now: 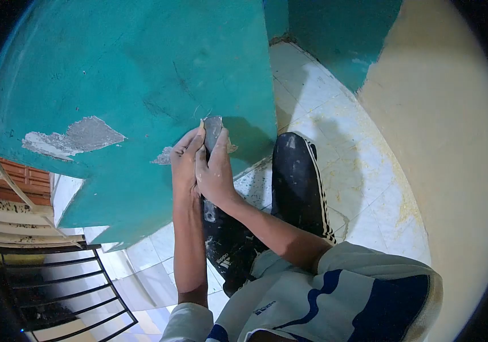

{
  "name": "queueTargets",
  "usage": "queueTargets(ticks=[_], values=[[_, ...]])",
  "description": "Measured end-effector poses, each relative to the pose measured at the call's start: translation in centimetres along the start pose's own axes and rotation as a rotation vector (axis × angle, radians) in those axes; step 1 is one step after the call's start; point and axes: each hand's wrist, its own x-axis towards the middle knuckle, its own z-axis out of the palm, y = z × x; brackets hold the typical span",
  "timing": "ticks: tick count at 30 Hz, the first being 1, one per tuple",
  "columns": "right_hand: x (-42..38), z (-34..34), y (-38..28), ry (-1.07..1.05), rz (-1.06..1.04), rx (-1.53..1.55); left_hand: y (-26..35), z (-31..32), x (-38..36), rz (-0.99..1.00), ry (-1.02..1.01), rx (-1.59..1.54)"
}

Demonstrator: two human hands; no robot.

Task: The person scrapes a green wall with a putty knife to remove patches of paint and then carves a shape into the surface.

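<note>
A flat grey piece point(213, 130), which looks like a scraper blade, points up against the teal wall point(141, 74). My right hand point(216, 171) is closed around its lower part, with the thumb lying along the face. Beside it, my left hand point(187, 159) is closed too, its fingers pressed at the piece's left edge. Any handle is hidden by my fingers. Bare grey patches with ragged paint edges point(163, 156) show just left of my hands. Farther left is a larger peeled patch point(92, 135).
My dark trouser legs point(295, 176) are below, dusted white. White floor tiles point(341, 171) carry yellowish specks on the right, along a cream wall point(455, 114). At lower left are a black metal railing point(73, 285) and stair edges.
</note>
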Motion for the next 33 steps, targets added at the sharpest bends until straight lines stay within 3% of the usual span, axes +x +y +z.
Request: queueTargets(ticks=[4,21,27,30,33], values=[[0.1,-0.5,-0.9,-0.063,0.103,0.062,0.4,0.2,-0.3,0.002,0.005,-0.004],[-0.3,0.5,-1.2,-0.014,0.109,0.124,1.9,0.3,-0.7,0.027,0.037,0.192],[-0.5,0.6,-0.1,-0.002,0.165,0.380,2.0,-0.1,-1.3,0.056,0.016,0.261],[-0.4,-2.4,1.9,-0.160,0.303,0.615,2.4,-0.5,-2.6,0.096,0.079,0.349],[0.0,-6.4,4.8,-0.173,0.349,0.438,1.4,-2.2,-4.0,0.174,0.167,0.401]])
